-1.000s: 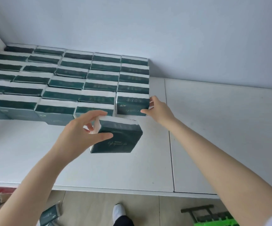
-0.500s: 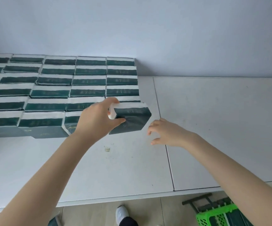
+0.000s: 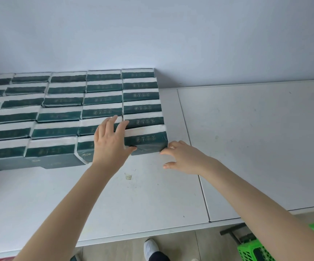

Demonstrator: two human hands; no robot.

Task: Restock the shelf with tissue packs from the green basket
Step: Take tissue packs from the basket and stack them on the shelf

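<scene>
Your left hand point(image 3: 112, 142), fingers spread, rests against the frontmost tissue pack point(image 3: 145, 141) (right end of its row) midway across the shelf point(image 3: 246, 147); your right hand point(image 3: 184, 157), fingers relaxed, touches its front right corner.

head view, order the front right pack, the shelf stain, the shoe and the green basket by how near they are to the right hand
1. front right pack, at the fingertips of the right hand, to its left.
2. stain, on the shelf in front of the packs, left of the hand.
3. shoe and green basket, both down on the floor; too close to call.
</scene>
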